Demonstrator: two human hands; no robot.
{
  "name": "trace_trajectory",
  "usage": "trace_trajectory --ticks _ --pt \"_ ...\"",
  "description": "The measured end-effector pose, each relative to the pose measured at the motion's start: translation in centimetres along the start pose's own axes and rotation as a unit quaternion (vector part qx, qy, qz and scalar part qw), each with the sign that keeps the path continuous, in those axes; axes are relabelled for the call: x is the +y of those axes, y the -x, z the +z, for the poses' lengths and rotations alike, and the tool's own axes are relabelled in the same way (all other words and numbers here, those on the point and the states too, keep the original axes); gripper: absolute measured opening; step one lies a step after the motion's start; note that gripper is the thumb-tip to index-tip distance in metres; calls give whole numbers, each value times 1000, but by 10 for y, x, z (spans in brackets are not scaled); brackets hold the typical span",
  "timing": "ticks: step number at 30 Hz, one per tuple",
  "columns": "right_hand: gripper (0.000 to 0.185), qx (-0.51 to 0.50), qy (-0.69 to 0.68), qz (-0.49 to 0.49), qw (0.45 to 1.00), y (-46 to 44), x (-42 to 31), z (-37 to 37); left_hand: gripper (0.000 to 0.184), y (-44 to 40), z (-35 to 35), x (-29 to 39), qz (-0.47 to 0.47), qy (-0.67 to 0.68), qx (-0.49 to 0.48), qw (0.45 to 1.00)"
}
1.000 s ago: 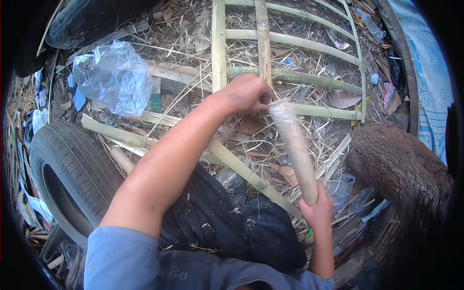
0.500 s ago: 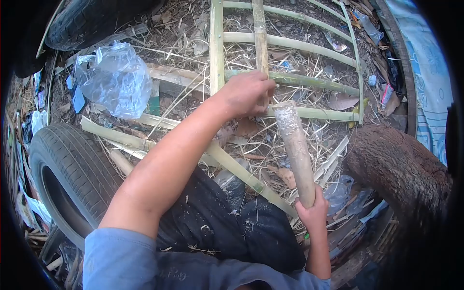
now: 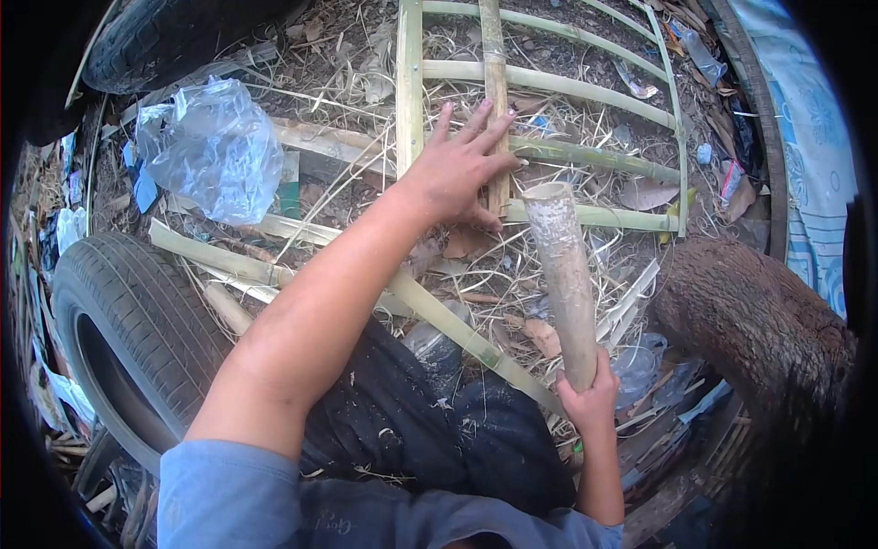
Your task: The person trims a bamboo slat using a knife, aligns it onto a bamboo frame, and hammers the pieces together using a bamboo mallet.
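My left hand lies with its fingers spread over a bamboo frame, at the crossing of an upright brown bamboo slat and a greenish crosswise slat. It grips nothing. Left of it runs a paler upright slat with small nail heads. Closed around the lower end of a thick wooden stick is my right hand. The stick points up and away, and its scuffed, pale top end is near the frame's lowest crosswise slat, right of my left hand.
A tyre lies at the left, with a clear plastic bag beyond it. On the right stands a thick, rough-barked log. Bamboo shavings and loose strips litter the ground before my knees. A blue patterned sheet hangs at the far right.
My left hand has gone from bunched fingers at the slat crossing to spread fingers over it. The stick's top end has shifted slightly to the right and tilted, in my right hand.
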State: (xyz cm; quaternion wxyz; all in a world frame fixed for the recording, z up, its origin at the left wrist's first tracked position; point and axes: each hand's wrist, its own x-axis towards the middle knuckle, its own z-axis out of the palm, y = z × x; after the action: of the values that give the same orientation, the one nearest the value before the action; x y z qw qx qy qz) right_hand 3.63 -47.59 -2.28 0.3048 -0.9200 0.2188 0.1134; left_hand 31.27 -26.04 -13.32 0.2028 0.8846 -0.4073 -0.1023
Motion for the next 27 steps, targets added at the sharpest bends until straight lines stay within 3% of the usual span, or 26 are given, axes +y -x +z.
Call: trace_trajectory --ticks 3,10,25,27 --pt "52 -38 8 42 998 -6 -5 -5 85 1 5 -5 13 4 16 1000" --pt "52 -27 -11 35 999 -8 -2 1 85 1 10 -10 38 11 44 998" --pt "51 -10 -3 -29 1000 -5 -5 1 83 0 11 -10 35 26 47 998" --pt "52 -57 96 12 994 -6 -13 -8 84 0 10 -10 39 -1 35 999"
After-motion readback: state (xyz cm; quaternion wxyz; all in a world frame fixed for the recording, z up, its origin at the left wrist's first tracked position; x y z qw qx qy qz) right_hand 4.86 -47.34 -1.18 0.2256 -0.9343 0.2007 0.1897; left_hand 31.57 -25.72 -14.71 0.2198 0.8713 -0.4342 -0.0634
